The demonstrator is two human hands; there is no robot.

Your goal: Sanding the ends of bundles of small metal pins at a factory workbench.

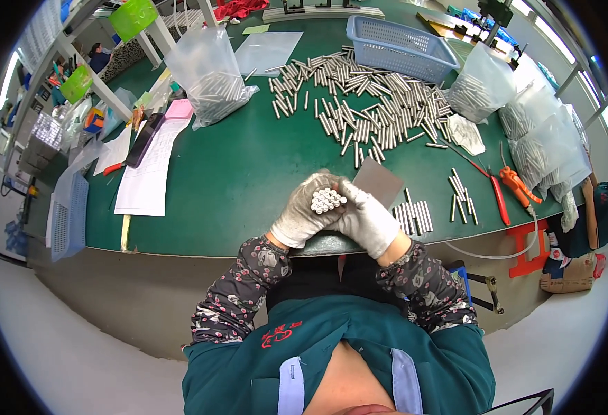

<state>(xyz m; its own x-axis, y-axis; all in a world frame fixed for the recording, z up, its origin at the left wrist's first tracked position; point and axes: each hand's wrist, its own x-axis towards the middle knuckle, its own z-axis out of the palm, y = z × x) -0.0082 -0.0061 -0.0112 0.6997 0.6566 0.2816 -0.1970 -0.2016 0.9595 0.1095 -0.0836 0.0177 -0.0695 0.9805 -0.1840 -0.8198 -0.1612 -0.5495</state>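
Observation:
Both my hands wear white gloves and close together round a bundle of metal pins (327, 200) at the table's front edge. The pins' round ends face up toward me. My left hand (300, 213) wraps the bundle from the left, and my right hand (367, 220) presses on it from the right. Beside my right hand lies a flat grey-brown plate (379, 182). A short row of pins (413, 216) rests to its right, with another small group (463, 197) farther right. Beyond my hands spreads a large heap of loose metal pins (380, 104).
A blue plastic basket (401, 48) stands behind the heap. Clear bags of pins (210, 76) sit at left and right. On the right lie an orange air gun (518, 185) and a red-handled tool (500, 199). A phone (145, 140) rests on paper sheets (148, 176) at left.

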